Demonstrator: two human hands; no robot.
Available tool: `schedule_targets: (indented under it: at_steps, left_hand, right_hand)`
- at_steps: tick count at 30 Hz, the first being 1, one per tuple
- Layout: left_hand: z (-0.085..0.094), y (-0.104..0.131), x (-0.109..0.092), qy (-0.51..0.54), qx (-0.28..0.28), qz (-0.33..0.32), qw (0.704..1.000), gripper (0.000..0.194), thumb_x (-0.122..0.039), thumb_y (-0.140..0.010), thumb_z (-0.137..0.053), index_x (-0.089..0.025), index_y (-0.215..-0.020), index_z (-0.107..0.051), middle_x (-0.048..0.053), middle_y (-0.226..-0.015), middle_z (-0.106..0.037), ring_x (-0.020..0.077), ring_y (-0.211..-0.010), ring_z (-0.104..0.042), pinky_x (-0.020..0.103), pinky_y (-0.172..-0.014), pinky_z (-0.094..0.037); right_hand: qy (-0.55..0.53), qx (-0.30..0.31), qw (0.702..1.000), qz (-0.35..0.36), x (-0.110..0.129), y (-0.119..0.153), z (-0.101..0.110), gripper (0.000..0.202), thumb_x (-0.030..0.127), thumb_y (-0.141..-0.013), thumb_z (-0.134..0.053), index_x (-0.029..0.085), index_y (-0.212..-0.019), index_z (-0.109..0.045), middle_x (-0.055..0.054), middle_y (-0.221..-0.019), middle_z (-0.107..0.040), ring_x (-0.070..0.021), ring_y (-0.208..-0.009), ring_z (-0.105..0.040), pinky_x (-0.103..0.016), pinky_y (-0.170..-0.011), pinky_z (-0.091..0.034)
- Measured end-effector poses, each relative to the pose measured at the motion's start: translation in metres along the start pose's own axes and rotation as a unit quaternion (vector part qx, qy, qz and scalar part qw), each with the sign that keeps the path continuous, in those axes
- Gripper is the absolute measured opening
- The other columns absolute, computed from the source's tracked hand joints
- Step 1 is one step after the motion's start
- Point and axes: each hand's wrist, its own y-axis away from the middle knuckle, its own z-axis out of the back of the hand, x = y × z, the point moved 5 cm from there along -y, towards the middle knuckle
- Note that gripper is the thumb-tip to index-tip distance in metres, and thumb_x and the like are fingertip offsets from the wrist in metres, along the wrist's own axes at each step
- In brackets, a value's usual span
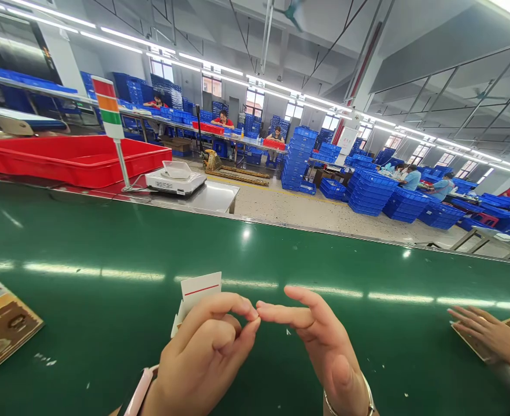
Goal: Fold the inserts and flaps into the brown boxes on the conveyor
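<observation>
Touching fingers (287, 315), carton (200, 285) behind left hand (207, 355); tray (42, 167) beyond

white carton (198, 282) with a red stripe, green tabletop (107, 329), red tray (55, 166), blue crates (297, 157), pink wristband (139, 393).

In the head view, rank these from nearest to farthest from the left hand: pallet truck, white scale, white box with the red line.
From the left hand:
1. White box: just beyond it, partly hidden by it.
2. White scale: across the green table, on its far side.
3. Pallet truck: on the floor beyond the scale, slightly to its right.
</observation>
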Motion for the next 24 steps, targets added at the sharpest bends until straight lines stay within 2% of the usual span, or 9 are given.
schedule_targets:
  at_steps: [6, 11, 15, 20, 24]
  left_hand:
    - [-0.001, -0.001, -0.004, -0.054, -0.009, -0.035, 0.998, 0.031, -0.003, -0.087, -0.053, -0.019, -0.068, -0.034, 0.001, -0.090, -0.057, 0.0074, -0.066, -0.063, 0.016, -0.063, -0.057]
    - [-0.002, 0.003, -0.002, -0.032, 0.005, -0.031, 0.999, 0.033, 0.002, -0.084, -0.050, -0.018, -0.067, -0.031, -0.001, -0.082, -0.050, 0.0068, -0.066, -0.057, 0.017, -0.058, -0.050]
    - [-0.003, 0.000, -0.003, 0.001, 0.021, -0.025, 0.999, 0.035, 0.006, -0.084, -0.047, -0.017, -0.066, -0.026, -0.004, -0.070, -0.040, 0.0068, -0.062, -0.052, 0.018, -0.053, -0.042]
    - [-0.003, -0.006, 0.000, -0.003, 0.023, 0.004, 1.000, 0.035, 0.005, -0.086, -0.047, -0.017, -0.066, -0.027, -0.004, -0.068, -0.042, 0.0048, -0.065, -0.053, 0.014, -0.058, -0.043]
    - [-0.003, -0.007, 0.003, -0.006, 0.017, -0.005, 1.000, 0.036, 0.005, -0.086, -0.045, -0.017, -0.066, -0.025, -0.004, -0.065, -0.038, 0.0043, -0.063, -0.050, 0.013, -0.058, -0.041]
  right_hand:
    - [0.082, 0.027, 0.996, -0.008, 0.004, 0.007, -0.004, 0.069, 0.068, -0.092, -0.040, 0.029, -0.148, -0.032, -0.011, -0.140, -0.054, -0.0319, -0.133, -0.047, -0.055, -0.115, -0.027]
    - [0.133, 0.066, 0.989, 0.017, 0.008, 0.005, -0.008, 0.070, 0.066, -0.094, -0.038, 0.029, -0.151, -0.024, -0.011, -0.143, -0.051, -0.0309, -0.135, -0.045, -0.052, -0.113, -0.032]
    - [0.172, 0.064, 0.983, 0.026, 0.007, 0.004, -0.010, 0.076, 0.069, -0.092, -0.040, 0.023, -0.151, -0.024, -0.013, -0.141, -0.052, -0.0290, -0.134, -0.047, -0.047, -0.115, -0.033]
    - [0.262, 0.070, 0.961, 0.049, 0.006, 0.001, -0.016, 0.076, 0.070, -0.091, -0.040, 0.027, -0.151, -0.022, -0.010, -0.145, -0.049, -0.0258, -0.134, -0.048, -0.039, -0.112, -0.038]
    - [0.293, 0.060, 0.951, 0.074, 0.007, -0.004, -0.020, 0.075, 0.069, -0.090, -0.044, 0.026, -0.149, -0.026, -0.012, -0.140, -0.053, -0.0263, -0.129, -0.053, -0.037, -0.107, -0.044]
